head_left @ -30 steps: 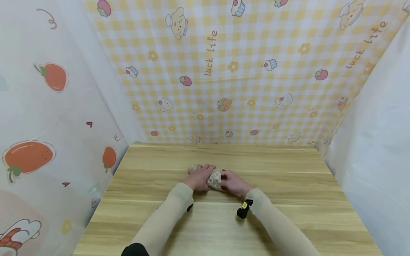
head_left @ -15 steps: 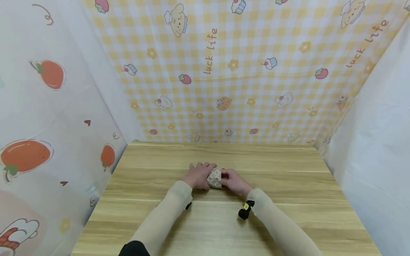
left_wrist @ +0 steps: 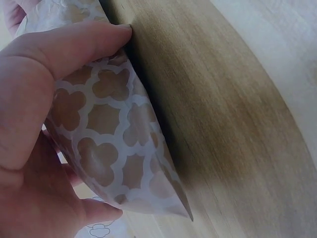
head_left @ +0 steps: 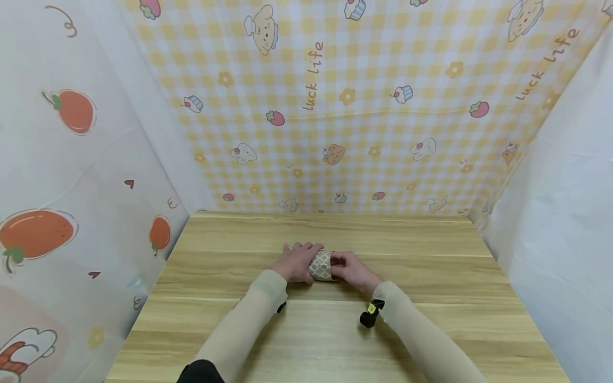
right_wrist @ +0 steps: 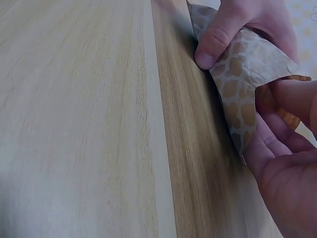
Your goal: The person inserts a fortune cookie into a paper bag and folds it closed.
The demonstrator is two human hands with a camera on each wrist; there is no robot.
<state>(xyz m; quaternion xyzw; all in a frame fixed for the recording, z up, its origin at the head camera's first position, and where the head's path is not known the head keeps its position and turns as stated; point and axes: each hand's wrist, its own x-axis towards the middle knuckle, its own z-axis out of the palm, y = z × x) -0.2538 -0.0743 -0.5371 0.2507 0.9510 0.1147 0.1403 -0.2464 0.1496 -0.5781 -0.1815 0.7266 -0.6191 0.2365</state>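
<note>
A small bag [head_left: 321,266] with a brown-and-white lattice pattern lies on its side on the wooden table. My left hand [head_left: 298,263] grips it from above, thumb along the near side and fingers over the far side, as the left wrist view shows on the bag [left_wrist: 104,124]. At the bag's open right end is my right hand [head_left: 355,270]. In the right wrist view, thumb and fingers of the right hand [right_wrist: 292,173] reach into the mouth of the bag [right_wrist: 242,79]. An orange-brown surface shows inside the mouth; the fingertips are hidden there.
The wooden table [head_left: 407,330] stretches out on all sides of the hands. A yellow checked cloth [head_left: 354,133] hangs behind it, with white cloths at left [head_left: 110,159] and right [head_left: 551,213]. A small black camera [head_left: 369,318] hangs at the right wrist.
The right wrist has shifted slightly to the right, its fingers still at the bag's mouth. The left hand keeps its hold on the bag. The head view has tilted a little.
</note>
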